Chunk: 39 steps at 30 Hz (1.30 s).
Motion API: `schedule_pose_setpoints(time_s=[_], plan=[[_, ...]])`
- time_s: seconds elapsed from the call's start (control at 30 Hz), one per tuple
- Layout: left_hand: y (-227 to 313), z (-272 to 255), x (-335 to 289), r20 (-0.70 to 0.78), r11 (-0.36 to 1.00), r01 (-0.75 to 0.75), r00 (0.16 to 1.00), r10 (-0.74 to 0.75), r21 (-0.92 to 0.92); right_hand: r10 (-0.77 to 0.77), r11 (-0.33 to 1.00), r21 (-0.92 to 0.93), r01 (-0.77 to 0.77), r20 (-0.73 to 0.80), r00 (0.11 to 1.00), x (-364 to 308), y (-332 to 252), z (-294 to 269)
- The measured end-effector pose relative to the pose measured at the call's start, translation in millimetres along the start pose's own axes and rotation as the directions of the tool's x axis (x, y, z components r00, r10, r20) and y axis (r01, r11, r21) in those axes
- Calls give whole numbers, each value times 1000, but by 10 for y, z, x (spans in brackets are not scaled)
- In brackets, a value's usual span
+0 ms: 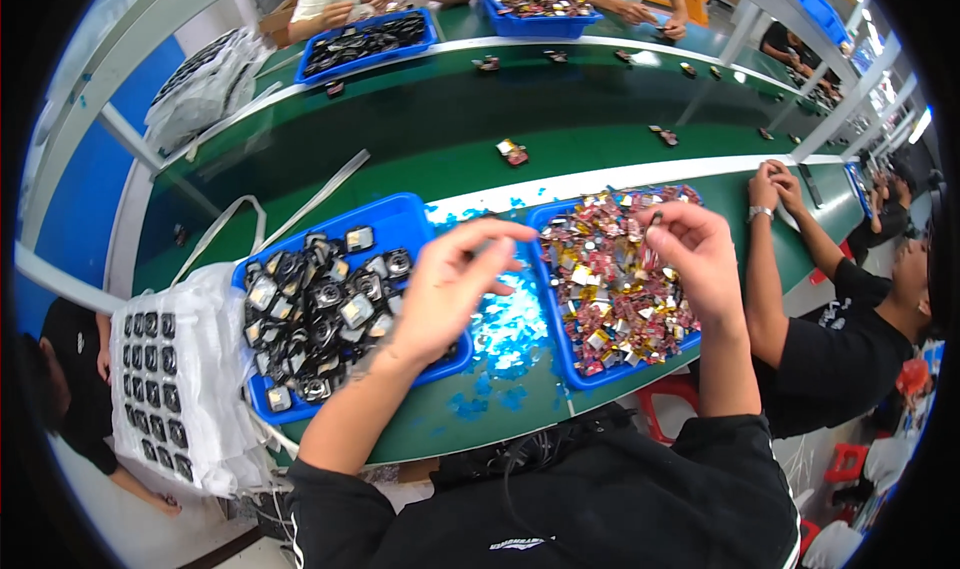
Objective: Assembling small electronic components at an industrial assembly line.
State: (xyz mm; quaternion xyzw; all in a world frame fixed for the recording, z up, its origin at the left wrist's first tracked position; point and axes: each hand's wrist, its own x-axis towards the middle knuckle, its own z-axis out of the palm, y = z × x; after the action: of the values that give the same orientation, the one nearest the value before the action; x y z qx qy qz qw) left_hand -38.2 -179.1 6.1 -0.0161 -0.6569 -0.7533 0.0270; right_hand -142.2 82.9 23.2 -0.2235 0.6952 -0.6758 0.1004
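My left hand (455, 284) hovers over the gap between two blue trays, fingers stretched to the right and thumb apart, with nothing visible in it. Above the right tray (560, 341), my right hand (698, 259) pinches a small dark part (657, 219) between thumb and fingertips; its exact kind is too small to make out. That tray is heaped with small pink-red circuit boards (610, 294) with silver and yellow pieces. The left tray (400, 219) holds a pile of black camera-like housings (325, 294), some with pale square faces, partly behind my left wrist.
Blue film scraps (500, 334) litter the green table between the trays. Stacked white foam trays of black parts (155, 369) stand at left. Beyond a white ledge, a green conveyor (420, 159) carries scattered boards (512, 152). A co-worker's hands (775, 184) are at right; others work opposite.
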Motion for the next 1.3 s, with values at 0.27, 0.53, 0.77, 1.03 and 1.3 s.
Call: schedule_pose_setpoints(time_s=[0.27, 0.53, 0.77, 1.03, 1.3], plan=[[5, 197, -15, 66, 959, -108, 993, 94, 262, -67, 984, 175, 37, 167, 984, -97, 126, 725], [-97, 120, -19, 11, 939, -173, 984, 178, 296, 133, 876, 447, -182, 139, 981, -129, 176, 846], [-102, 154, -51, 19, 928, -166, 985, 170, 333, 94, 962, 242, -130, 155, 983, -97, 93, 738], [-143, 127, -7, 382, 100, -618, 597, 706, 779, 234, 904, 239, -354, 417, 878, 19, 207, 636], [-136, 135, -10, 306, 151, -554, 645, 700, 819, 130, 977, 132, -167, 251, 959, 61, 336, 753]])
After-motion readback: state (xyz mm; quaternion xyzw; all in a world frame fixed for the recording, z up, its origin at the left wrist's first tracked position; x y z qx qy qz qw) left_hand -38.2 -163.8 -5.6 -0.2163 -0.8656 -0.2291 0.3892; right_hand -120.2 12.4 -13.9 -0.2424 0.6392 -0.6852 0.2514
